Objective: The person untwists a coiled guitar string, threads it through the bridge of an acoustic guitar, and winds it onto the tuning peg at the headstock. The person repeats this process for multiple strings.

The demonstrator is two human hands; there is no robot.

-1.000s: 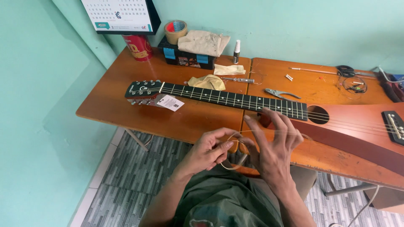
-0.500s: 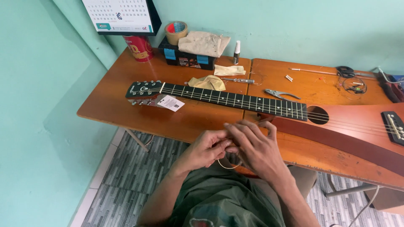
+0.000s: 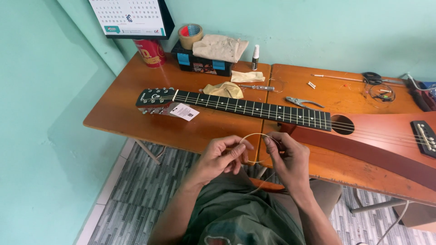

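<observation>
1. Your left hand [image 3: 221, 156] and right hand [image 3: 287, 156] sit just off the near edge of the table [image 3: 122, 113], above your lap; both pinch a thin coiled guitar string [image 3: 254, 136], thumb against forefinger on each side, the other fingers loosely curled.
2. The string's loop arcs between your two hands, its top reaching over the table's near edge; a loose tail trails down toward your lap.
3. Just beyond the loop lies the guitar [image 3: 363, 131], flat across the table, its headstock toward the left end and its body at the right end, overhanging the near edge; its neck lies near your right fingers.
4. A white paper tag [image 3: 185, 111] lies by the headstock.
5. Behind the neck sit a tan cloth [image 3: 223, 89], a small screwdriver [image 3: 256, 87] and pliers [image 3: 302, 101].
6. Along the far edge stand a red tin [image 3: 150, 52], a black box [image 3: 202, 63] with a tape roll [image 3: 190, 32] and a folded rag [image 3: 222, 46] on it, and a small bottle [image 3: 255, 56].
7. Toward the far right corner lie scissors [image 3: 372, 77] and another coiled string [image 3: 380, 93].
</observation>
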